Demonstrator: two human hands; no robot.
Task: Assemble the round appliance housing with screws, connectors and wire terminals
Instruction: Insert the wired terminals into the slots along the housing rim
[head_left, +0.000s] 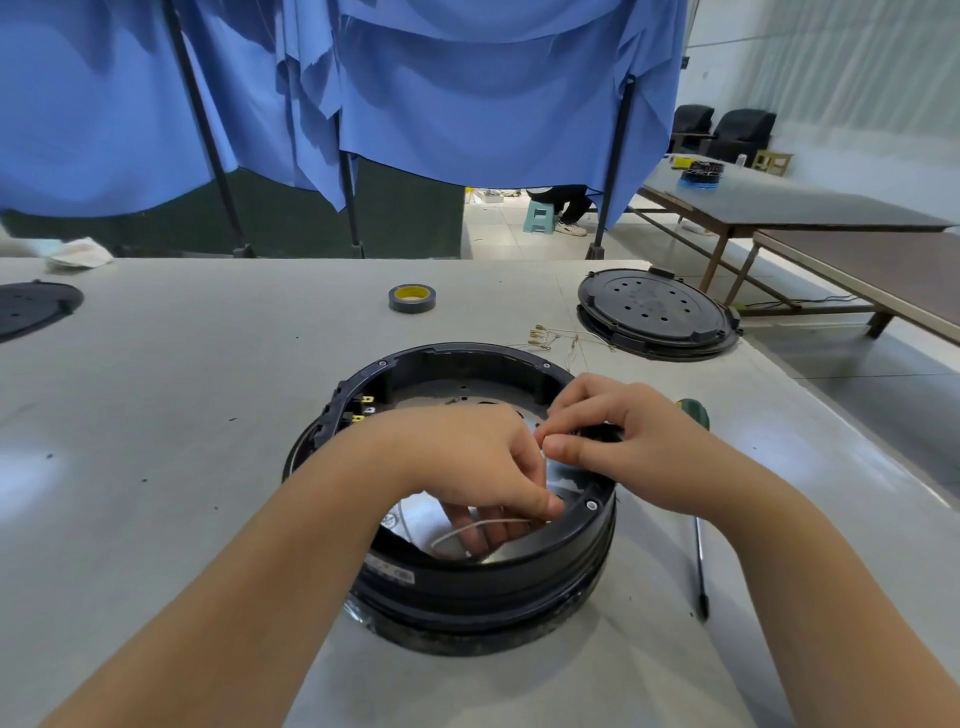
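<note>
While blue drapes (467, 104) are hanging behind the grey table (182, 415), I am seeing the housing (483, 587) sitting mid-table, my left hand (467, 457) pinching a white wire (467, 530) inside, my right hand (618, 431) pinching something small at its rim.

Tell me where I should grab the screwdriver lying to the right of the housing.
Grip the screwdriver by its green handle, the thick end at the far side, poking out beyond the right hand. It lies flat on the table with the thin shaft pointing toward you, so come down from above on the right, clear of the housing, and pinch the handle across its width.
</note>
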